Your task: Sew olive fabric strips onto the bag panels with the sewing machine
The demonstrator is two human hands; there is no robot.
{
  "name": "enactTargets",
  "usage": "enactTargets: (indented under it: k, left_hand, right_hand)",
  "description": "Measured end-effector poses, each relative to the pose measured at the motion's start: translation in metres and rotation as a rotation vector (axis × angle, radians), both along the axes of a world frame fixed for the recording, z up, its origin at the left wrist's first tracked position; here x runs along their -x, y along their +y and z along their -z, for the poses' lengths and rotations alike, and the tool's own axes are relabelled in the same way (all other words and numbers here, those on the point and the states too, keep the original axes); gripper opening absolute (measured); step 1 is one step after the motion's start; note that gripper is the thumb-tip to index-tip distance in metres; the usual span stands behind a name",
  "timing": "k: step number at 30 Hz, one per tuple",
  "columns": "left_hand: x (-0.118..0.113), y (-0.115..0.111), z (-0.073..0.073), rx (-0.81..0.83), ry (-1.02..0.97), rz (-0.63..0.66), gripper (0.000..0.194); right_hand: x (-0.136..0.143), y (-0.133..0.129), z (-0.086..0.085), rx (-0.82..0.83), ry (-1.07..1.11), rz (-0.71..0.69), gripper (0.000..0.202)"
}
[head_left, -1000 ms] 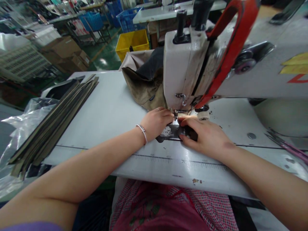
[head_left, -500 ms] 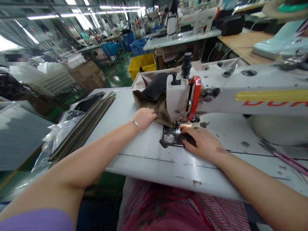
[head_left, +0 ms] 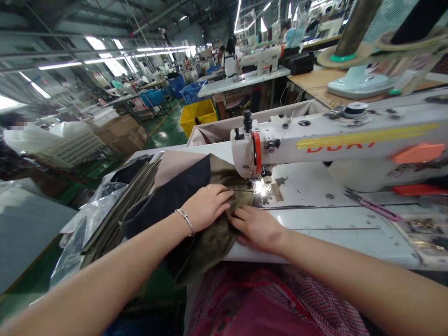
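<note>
An olive-brown fabric piece [head_left: 217, 238] with a dark navy panel [head_left: 168, 196] and a pinkish-beige part lies on the sewing table, left of the needle, its lower end hanging over the front edge. My left hand [head_left: 206, 207] rests on top of it, fingers bent and closed on the cloth. Gripping its right side is my right hand [head_left: 258, 228], fingers curled over the cloth and the thumb hidden beneath. Just beyond both hands stands the sewing machine head [head_left: 243, 151], with a lit needle plate [head_left: 264, 188]. Thread seems to run from the cloth toward the needle.
A stack of olive strips [head_left: 121, 212] and clear plastic [head_left: 75, 252] lie at the table's left. Pink-handled scissors [head_left: 376, 208] rest on the right. Behind the machine is a cloth-lined bin [head_left: 224, 128], and farther off a yellow crate [head_left: 198, 114].
The fabric has come out from behind the machine head toward me and spread leftward. My right hand has left the needle plate and now grips the cloth. The view has shifted right.
</note>
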State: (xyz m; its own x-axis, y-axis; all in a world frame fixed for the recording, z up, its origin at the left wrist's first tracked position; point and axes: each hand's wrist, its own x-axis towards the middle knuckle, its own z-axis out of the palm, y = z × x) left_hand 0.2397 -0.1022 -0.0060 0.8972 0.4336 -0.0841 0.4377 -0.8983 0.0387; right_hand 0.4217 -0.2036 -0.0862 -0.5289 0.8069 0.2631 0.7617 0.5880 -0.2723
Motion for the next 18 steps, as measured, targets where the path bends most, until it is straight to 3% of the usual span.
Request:
enactTargets:
  k: [2, 6, 9, 13, 15, 18]
  left_hand:
    - [-0.007, 0.017, 0.02, -0.086, -0.006, -0.1, 0.046]
    - [-0.016, 0.035, 0.057, -0.123, 0.014, -0.162, 0.048]
    - [-0.016, 0.03, 0.068, -0.162, -0.042, -0.167, 0.047]
    - [-0.008, 0.034, 0.08, -0.291, -0.048, -0.194, 0.049]
    - [-0.006, 0.045, 0.088, -0.32, -0.055, -0.162, 0.05]
    - [-0.005, 0.057, 0.098, -0.376, -0.066, -0.129, 0.05]
  right_hand:
    - [0.009, 0.0, 0.003, -0.007, 0.005, 0.01, 0.02]
    - [0.003, -0.006, 0.015, -0.018, 0.073, 0.036, 0.018]
    - [-0.004, -0.029, 0.02, -0.032, 0.108, 0.065, 0.031]
    - [-0.017, -0.069, 0.013, -0.072, 0.082, 0.114, 0.037]
    - [-0.04, -0.092, 0.003, -0.126, 0.11, 0.254, 0.029]
    - [-0.106, -0.139, -0.019, -0.203, 0.144, 0.695, 0.024]
